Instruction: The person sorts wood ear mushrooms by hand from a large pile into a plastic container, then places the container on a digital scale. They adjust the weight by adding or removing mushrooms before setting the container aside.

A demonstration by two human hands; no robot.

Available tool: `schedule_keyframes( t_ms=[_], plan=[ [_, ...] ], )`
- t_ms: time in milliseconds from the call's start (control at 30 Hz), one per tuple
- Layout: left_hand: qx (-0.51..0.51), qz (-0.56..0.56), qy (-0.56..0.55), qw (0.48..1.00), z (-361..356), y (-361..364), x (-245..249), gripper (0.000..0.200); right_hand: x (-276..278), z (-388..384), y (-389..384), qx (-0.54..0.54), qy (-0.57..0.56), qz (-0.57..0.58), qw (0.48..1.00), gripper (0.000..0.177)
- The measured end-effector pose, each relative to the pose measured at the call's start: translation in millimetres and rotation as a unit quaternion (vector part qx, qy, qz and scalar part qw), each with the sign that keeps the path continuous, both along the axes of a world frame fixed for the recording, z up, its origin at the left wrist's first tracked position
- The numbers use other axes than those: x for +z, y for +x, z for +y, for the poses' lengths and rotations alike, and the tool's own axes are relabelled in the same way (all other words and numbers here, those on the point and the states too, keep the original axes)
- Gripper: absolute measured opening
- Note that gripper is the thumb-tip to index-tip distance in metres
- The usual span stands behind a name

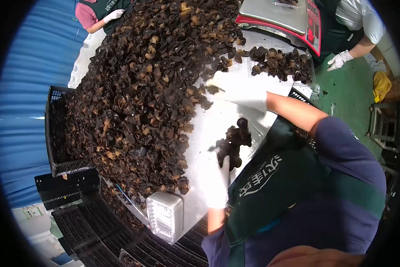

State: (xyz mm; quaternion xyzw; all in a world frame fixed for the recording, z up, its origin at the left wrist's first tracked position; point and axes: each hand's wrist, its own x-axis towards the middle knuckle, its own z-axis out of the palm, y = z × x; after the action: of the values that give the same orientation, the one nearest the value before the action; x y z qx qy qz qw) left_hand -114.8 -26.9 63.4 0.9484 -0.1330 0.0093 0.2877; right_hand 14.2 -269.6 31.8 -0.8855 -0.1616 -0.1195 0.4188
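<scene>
A large heap of dark brown wood ear mushrooms (142, 89) covers much of the metal table (197, 151). My left hand (214, 180), in a white glove, is at a clear plastic tray (257, 133), its thumb and fingers around a clump of wood ear mushrooms (235, 142). The glare washes out part of that glove. At the heap's right edge, my white-gloved right hand (242, 92) has its fingertips curled on a small wood ear piece (212, 89). Its fingers are overexposed.
A filled clear tray (282, 64) stands beyond my right hand, below a red scale (275, 15). Empty stacked clear trays (165, 216) stand at the near left table edge. Black crates (48, 129) border the heap. Two co-workers' gloved hands (114, 16) (340, 60) are across the table and at right.
</scene>
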Motion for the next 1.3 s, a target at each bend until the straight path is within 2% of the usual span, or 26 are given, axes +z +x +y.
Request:
schedule_keyframes(
  t_ms=[67, 133, 200, 267, 300, 333, 367, 400, 467, 500, 533, 633, 700, 733, 800, 833, 867, 933, 1033, 1067, 1133, 1167, 1200, 1233, 1267, 1300],
  plan=[
    [-0.005, -0.005, 0.057, 0.998, 2.8, -11.1, -8.2, 0.029, -20.2, 6.3, 30.2, -0.026, -0.133, 0.01, 0.991, 0.03],
    [0.001, -0.016, 0.071, 0.997, 8.4, -12.7, -15.3, 0.03, -34.0, 13.5, 29.4, 0.009, -0.142, 0.029, 0.989, 0.027],
    [0.015, -0.047, -0.013, 0.999, 6.1, -4.4, -6.3, 0.028, -35.5, 17.2, 17.2, 0.045, -0.153, 0.048, 0.986, 0.024],
    [0.009, -0.043, -0.057, 0.997, -3.0, 16.9, 8.4, 0.026, -31.3, 15.6, -14.3, 0.102, -0.116, -0.047, 0.987, 0.017],
    [0.003, -0.038, -0.102, 0.994, -8.7, 32.4, 14.3, 0.024, -29.5, 14.3, -26.7, 0.093, -0.102, -0.029, 0.99, 0.018],
    [-0.031, -0.087, -0.076, 0.993, -14.7, 51.2, 17.8, 0.02, -27.2, 12.5, -36.1, 0.092, -0.104, -0.029, 0.99, 0.018],
    [-0.047, -0.09, -0.07, 0.992, -21.8, 69.8, 14.4, 0.019, -24.7, 9.3, -44.6, 0.06, -0.041, 0.032, 0.997, 0.022],
    [-0.061, -0.071, -0.128, 0.987, -30.6, 89.8, 8.4, 0.018, -23.3, 5.4, -50.1, 0.026, 0.022, 0.091, 0.995, 0.026],
    [-0.084, -0.12, -0.079, 0.986, -46.3, 132.0, -23.4, 0.017, -24.3, -1.1, -57.2, -0.01, 0.048, 0.084, 0.995, 0.026],
    [-0.117, -0.119, -0.087, 0.982, -54.1, 146.5, -28.1, 0.017, -24.9, -3.6, -63.8, -0.048, 0.101, 0.088, 0.99, 0.023],
    [-0.12, -0.09, -0.046, 0.988, -62.9, 161.0, -36.1, 0.019, -26.0, -7.5, -69.8, -0.086, 0.155, 0.092, 0.98, 0.019],
    [-0.129, -0.09, -0.008, 0.987, -84.9, 178.6, -52.1, 0.023, -64.4, -26.0, -73.7, -0.086, 0.116, 0.068, 0.987, 0.017],
    [-0.168, -0.095, 0.106, 0.975, -92.3, 184.9, -58.7, 0.025, -67.3, -28.8, -76.1, -0.075, 0.111, 0.067, 0.989, 0.018],
    [-0.17, -0.093, 0.106, 0.975, -92.1, 183.6, -62.9, 0.025, -70.1, -26.4, -76.6, -0.091, 0.146, 0.07, 0.983, 0.018],
    [-0.127, -0.12, 0.069, 0.982, -95.3, 176.5, -44.8, 0.02, -66.8, -28.9, -76.1, -0.108, 0.183, 0.071, 0.975, 0.018],
    [-0.052, -0.101, -0.048, 0.992, -92.9, 163.6, -35.9, 0.019, -64.2, -33.8, -75.4, -0.106, 0.264, 0.112, 0.952, 0.018],
    [-0.051, -0.1, -0.046, 0.993, -93.4, 148.1, -20.9, 0.019, -58.0, -38.8, -75.4, -0.101, 0.341, 0.154, 0.922, 0.018],
    [0.003, 0.096, -0.165, 0.982, -100.0, 117.2, 1.1, 0.018, -25.7, -60.4, -73.7, -0.1, 0.352, 0.146, 0.919, 0.019],
    [-0.158, -0.049, -0.134, 0.977, -137.6, 59.9, -26.1, 0.03, 18.7, -80.6, -71.4, -0.135, 0.303, 0.118, 0.936, 0.02],
    [-0.218, -0.08, -0.118, 0.966, -151.2, 42.9, -39.7, 0.035, 7.8, -87.2, -64.0, -0.139, 0.246, 0.063, 0.957, 0.021],
    [-0.292, 0.074, -0.147, 0.942, -163.9, 19.8, -40.4, 0.044, 23.0, -85.3, -62.3, -0.146, 0.165, 0.102, 0.97, 0.02],
    [-0.308, 0.074, -0.123, 0.941, -159.2, 26.2, -31.7, 0.041, 15.0, -83.4, -61.3, -0.123, 0.14, 0.077, 0.98, 0.02],
    [-0.286, 0.065, -0.124, 0.948, -149.7, 38.1, -28.9, 0.034, 9.9, -78.7, -60.1, -0.1, 0.115, 0.052, 0.987, 0.02],
    [-0.25, -0.048, -0.125, 0.959, -138.6, 52.2, -33.1, 0.026, 6.3, -72.0, -59.3, -0.099, 0.097, 0.088, 0.986, 0.02],
    [-0.166, 0.121, 0.063, 0.977, -131.7, 75.3, -22.3, 0.023, -3.5, -64.8, -56.3, -0.098, 0.04, 0.074, 0.992, 0.023],
    [-0.147, -0.113, -0.082, 0.979, -106.1, 82.5, -30.3, 0.023, -12.4, -55.6, -49.8, -0.09, 0.038, 0.067, 0.993, 0.027]
  ],
)
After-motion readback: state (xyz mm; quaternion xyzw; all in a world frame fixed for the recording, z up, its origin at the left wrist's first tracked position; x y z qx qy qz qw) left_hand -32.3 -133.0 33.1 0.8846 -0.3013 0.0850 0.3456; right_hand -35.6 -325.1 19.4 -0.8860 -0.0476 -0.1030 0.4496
